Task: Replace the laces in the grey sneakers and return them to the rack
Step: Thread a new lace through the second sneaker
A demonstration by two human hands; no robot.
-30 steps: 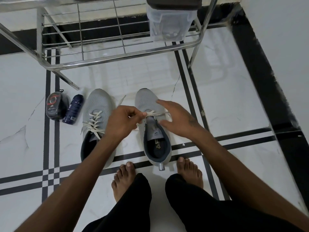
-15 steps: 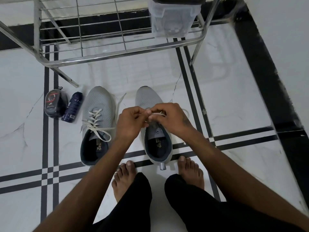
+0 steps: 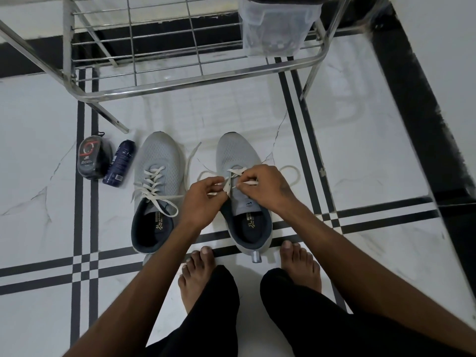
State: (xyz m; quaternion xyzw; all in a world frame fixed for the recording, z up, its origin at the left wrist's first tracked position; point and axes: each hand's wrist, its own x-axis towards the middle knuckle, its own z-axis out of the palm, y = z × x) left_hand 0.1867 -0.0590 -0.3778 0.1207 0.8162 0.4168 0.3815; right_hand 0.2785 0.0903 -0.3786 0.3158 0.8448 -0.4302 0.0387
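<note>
Head view shows my left hand (image 3: 203, 195) and right hand (image 3: 262, 185); both fingers pinch the white lace (image 3: 238, 172) on the right sneaker (image 3: 237, 150).

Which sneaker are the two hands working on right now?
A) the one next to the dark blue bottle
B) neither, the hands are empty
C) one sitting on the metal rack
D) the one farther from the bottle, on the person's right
D: the left hand and right hand both pinch the white lace over the right sneaker, while the left sneaker by the bottle lies untouched.
</note>
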